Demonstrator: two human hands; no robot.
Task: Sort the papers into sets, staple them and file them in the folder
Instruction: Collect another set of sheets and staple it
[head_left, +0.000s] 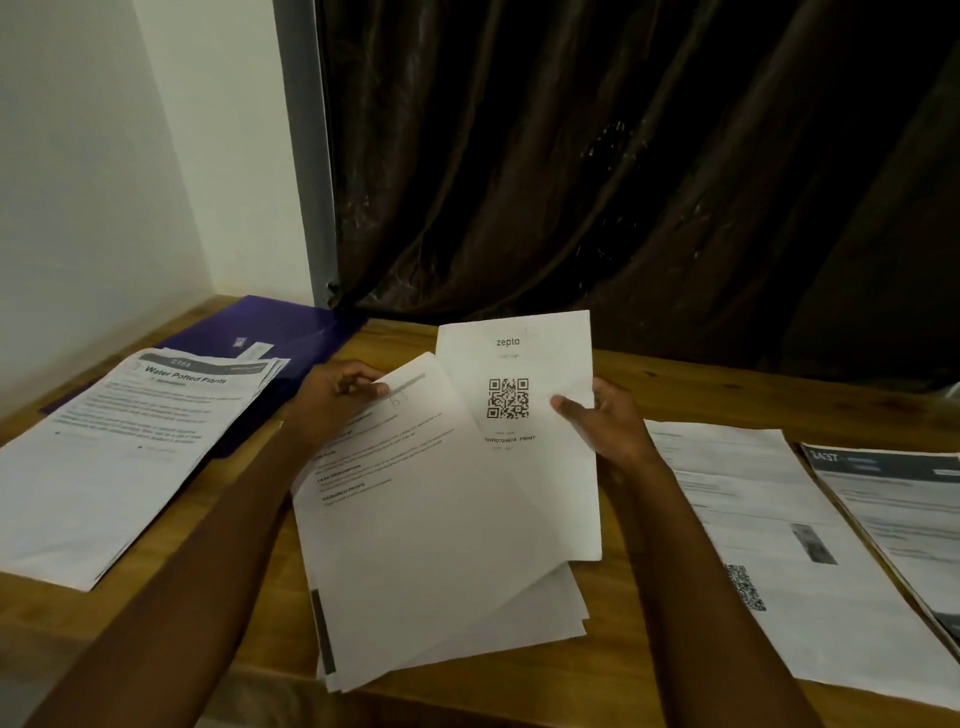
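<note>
My left hand (337, 397) grips the top left corner of a loose stack of printed papers (415, 545) held over the middle of the wooden table (249, 582). My right hand (608, 421) pinches the right edge of a single sheet with a QR code and the word "zepto" (519, 441), lifted above the stack. A purple folder (291, 338) lies at the back left, partly under a pile headed "Water Potted Plants" (119, 457).
Two more paper piles lie on the right: one with a small QR code (769, 551) and one with a dark header (898, 509) at the table's right edge. A dark curtain (623, 182) hangs behind the table. A white wall stands at the left.
</note>
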